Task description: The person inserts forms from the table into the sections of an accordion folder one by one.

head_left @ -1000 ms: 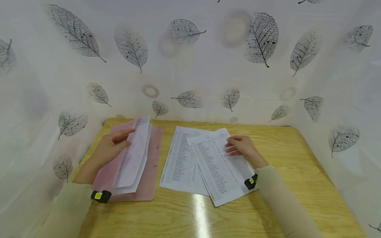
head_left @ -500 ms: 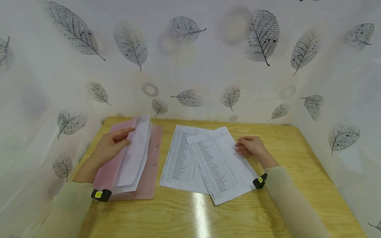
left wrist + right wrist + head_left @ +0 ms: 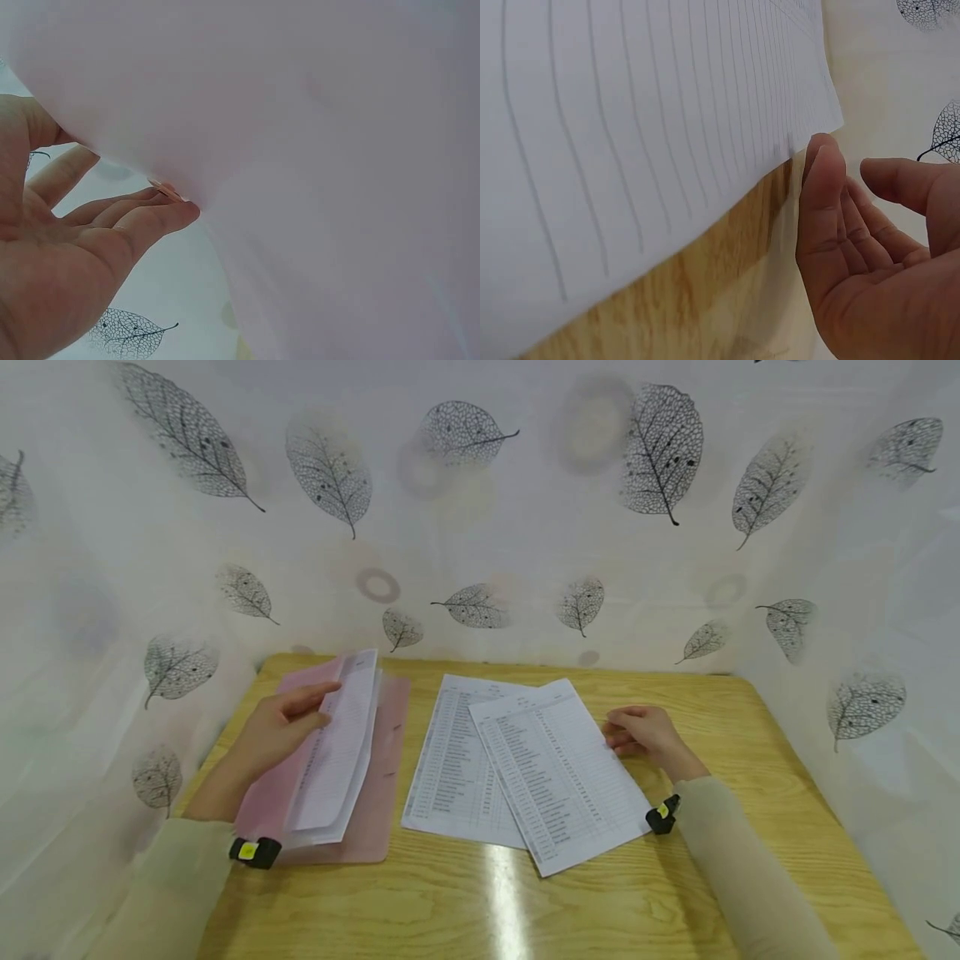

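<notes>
At the left of the table lies a pink folder (image 3: 392,768), its cover and inner leaves lifted. My left hand (image 3: 281,727) grips the raised cover by its edge, with white printed pages (image 3: 341,752) standing beside the fingers. The left wrist view is mostly filled by the pink cover (image 3: 315,165), with thumb and fingers at its edge. To the right, a printed sheet (image 3: 558,777) lies slanted over another printed sheet (image 3: 450,768). My right hand (image 3: 643,735) is at the upper sheet's right edge, index fingertip right at the paper, thumb apart from it, fingers loosely bent.
The wooden table (image 3: 420,910) carries the folder and the sheets. A pale cloth (image 3: 510,527) printed with skeleton leaves hangs behind the table and along both sides.
My right hand has slid off the upper sheet to the right, to its edge. The sheets stay where they lay. My left hand keeps its hold on the raised folder cover.
</notes>
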The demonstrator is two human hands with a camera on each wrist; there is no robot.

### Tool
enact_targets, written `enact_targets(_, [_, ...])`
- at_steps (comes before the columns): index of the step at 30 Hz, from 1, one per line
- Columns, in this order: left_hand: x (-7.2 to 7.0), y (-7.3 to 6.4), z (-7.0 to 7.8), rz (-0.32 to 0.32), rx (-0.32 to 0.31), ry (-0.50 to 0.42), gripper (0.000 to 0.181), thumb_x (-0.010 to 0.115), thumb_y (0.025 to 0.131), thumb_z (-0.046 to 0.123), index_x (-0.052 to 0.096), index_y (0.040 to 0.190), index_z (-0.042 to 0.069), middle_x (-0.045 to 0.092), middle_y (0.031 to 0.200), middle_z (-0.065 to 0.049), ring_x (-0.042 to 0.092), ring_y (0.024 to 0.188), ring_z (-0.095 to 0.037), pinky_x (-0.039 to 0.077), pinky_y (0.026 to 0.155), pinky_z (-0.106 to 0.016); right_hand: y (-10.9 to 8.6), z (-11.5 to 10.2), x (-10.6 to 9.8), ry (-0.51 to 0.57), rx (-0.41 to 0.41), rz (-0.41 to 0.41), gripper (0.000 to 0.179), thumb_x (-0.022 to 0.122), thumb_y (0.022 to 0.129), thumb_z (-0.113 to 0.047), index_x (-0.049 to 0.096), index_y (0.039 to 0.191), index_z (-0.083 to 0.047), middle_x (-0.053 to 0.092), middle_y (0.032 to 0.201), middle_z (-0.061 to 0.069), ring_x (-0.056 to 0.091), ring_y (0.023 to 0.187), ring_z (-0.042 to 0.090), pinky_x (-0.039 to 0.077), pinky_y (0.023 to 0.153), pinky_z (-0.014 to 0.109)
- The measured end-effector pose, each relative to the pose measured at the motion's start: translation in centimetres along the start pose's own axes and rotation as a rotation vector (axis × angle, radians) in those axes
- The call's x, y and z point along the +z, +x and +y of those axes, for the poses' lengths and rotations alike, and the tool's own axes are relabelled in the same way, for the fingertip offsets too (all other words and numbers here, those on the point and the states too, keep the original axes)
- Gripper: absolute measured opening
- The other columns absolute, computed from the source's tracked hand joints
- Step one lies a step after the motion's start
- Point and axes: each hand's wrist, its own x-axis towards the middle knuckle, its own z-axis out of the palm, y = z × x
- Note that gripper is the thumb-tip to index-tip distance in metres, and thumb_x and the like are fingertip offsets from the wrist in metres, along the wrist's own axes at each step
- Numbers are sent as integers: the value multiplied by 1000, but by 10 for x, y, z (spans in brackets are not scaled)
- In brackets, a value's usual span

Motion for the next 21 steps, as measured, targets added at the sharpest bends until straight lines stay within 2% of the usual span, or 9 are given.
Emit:
enact_targets(3, [0,0,-1,0,13,-13,47,64,101,3,59,148,-1,58,149,-28,49,115,21,45,90,-4,-1,-1,0,-18,17,8,52,63,106,-26,53,147,5,76,93,-5,73,73,9,62,68,27])
enact_targets(10, [0,-1,-1,-3,3,-20,47,64,101,3,58,148,0,57,149,-29,49,115,21,45,90,-3,2,3,0,-92,-3,-5,52,62,107,-25,53,146,7,76,97,-1,70,73,9,60,67,26])
enact_targets(16, [1,0,-3,0,29,-30,47,64,100,1,59,147,-2,58,147,-32,50,114,22,45,90,-3,6,5,6,-180,2,29,47,67,103,-24,60,139,5,74,92,-1,65,72,8,57,65,25])
enact_targets(21, [1,-1,-2,1,30,-35,47,64,101,1,59,147,-3,57,147,-32,50,114,22,45,89,-3,6,1,13,-204,16,33,45,74,98,-22,65,133,4,71,85,0,58,67,9,51,61,25])
